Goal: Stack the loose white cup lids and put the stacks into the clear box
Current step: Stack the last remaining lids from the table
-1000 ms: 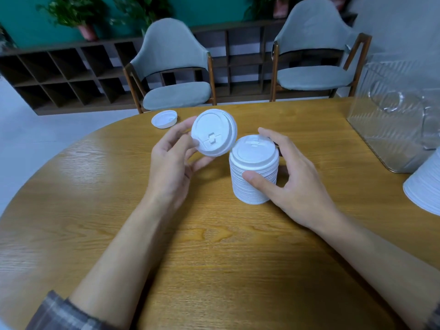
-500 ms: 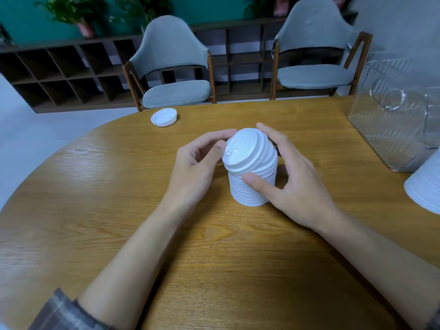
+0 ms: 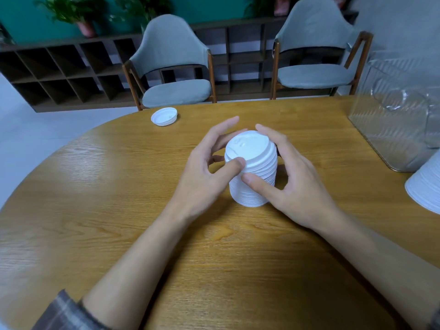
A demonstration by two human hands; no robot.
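In front of you, at the middle of the table (image 3: pixel 119 210), a stack of lids (image 3: pixel 256 186) stands upright, with the top lid (image 3: pixel 250 146) on it. Your left hand (image 3: pixel 202 177) is at the stack's left, thumb on the top lid's near rim, fingers arching behind it. Your right hand (image 3: pixel 292 186) wraps the stack from the right, thumb on its near side. 1 loose lid (image 3: pixel 164 116) lies well behind and to the left, near the table's far edge. The clear box (image 3: pixel 400 115) stands on the table at far right. A second stack (image 3: pixel 426 186) is in front of the box, at the right edge of view. Behind the table stand 2 chairs (image 3: pixel 173 67), and a shelf (image 3: pixel 59 67) runs behind them.
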